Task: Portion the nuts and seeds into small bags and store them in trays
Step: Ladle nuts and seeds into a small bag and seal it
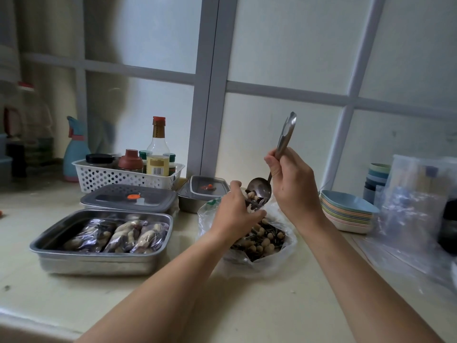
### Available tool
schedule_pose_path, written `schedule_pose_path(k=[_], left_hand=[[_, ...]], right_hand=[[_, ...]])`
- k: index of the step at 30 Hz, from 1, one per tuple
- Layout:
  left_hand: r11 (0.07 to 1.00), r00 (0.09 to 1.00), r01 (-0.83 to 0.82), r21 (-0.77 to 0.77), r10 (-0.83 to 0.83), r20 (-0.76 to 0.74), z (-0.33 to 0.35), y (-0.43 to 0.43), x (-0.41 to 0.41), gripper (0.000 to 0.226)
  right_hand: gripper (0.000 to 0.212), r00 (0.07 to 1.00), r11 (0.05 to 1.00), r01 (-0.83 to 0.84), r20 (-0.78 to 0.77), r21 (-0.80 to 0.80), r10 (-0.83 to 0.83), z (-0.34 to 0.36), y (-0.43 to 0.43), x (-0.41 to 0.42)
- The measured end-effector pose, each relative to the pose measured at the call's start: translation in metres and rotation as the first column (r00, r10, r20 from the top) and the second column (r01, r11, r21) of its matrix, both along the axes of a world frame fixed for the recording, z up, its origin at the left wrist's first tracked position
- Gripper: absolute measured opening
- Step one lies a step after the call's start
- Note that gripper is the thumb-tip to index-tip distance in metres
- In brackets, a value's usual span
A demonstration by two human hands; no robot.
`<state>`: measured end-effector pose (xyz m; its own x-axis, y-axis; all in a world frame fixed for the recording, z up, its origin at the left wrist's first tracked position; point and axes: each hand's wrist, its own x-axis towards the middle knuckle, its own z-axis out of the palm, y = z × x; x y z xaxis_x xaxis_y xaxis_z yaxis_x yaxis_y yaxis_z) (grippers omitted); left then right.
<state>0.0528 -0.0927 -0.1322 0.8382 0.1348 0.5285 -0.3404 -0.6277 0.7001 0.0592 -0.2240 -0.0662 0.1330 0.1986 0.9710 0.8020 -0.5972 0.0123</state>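
My right hand [293, 184] grips the handle of a steel spoon [260, 188], tilted bowl-down with peanuts and seeds sliding off it. My left hand [236, 209] pinches a small clear bag [252, 203] right under the spoon's bowl; the bag is mostly hidden by my fingers. Below both hands a large open plastic bag [262, 241] of peanuts and dark seeds lies on the counter. To the left a steel tray [99, 262] holds three filled small bags [118, 235].
A grey tray lid [128, 198] lies behind the open tray, and a smaller lidded steel tray [205, 190] stands by the wall. A white basket [123, 175] of bottles is at the back. Stacked coloured dishes [346, 214] and loose plastic bags [415, 206] are on the right.
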Motion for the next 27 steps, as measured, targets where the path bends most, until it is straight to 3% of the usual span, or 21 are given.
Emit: schedule_pose_path(k=[22,27], left_hand=[[1.0,1.0,0.016,0.004,-0.016,0.015,-0.0018,0.0017,0.0026,0.084],[1.0,1.0,0.005,-0.004,-0.005,0.022,-0.0021,0.003,0.0037,0.082]], right_hand=[[0.021,0.997,0.994,0.051,0.05,0.098,-0.056,-0.0012,-0.0023,0.0008],[0.02,0.999,0.997,-0.001,-0.037,0.076,0.003,-0.0033,-0.0035,0.0044]])
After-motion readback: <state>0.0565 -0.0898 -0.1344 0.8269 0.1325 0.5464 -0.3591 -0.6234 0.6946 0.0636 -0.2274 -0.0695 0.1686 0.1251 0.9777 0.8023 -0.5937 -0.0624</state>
